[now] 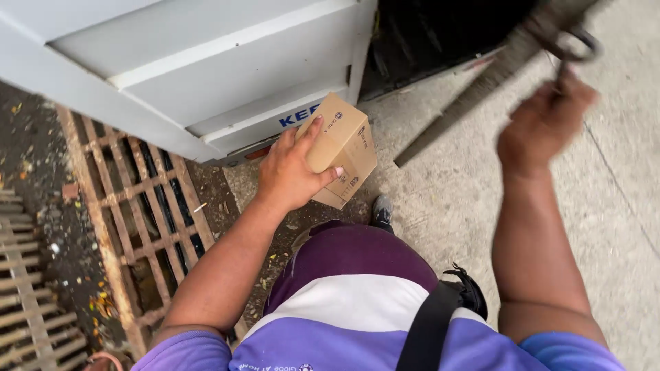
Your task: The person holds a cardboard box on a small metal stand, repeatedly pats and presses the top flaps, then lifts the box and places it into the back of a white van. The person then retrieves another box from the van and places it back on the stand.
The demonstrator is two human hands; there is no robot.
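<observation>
White ribbed vehicle door panel [206, 62] filled upper left. Rusty metal drain grate [137, 220] lay below it, over dark gap. Second slatted grate [27, 288] sat at far left edge. Wet debris-strewn ground [41, 137] adjoined grates. Pale concrete pavement [619, 192] spread right. Grey shoe [382, 209] rested on concrete. Black strap [430, 330] crossed purple-and-white shirt [357, 323].

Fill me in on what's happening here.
A person stands on a concrete pavement beside a rusty drain grate. The left hand grips a small cardboard box held near a white metal door. The right hand is raised and holds a dark ring, blurred.
</observation>
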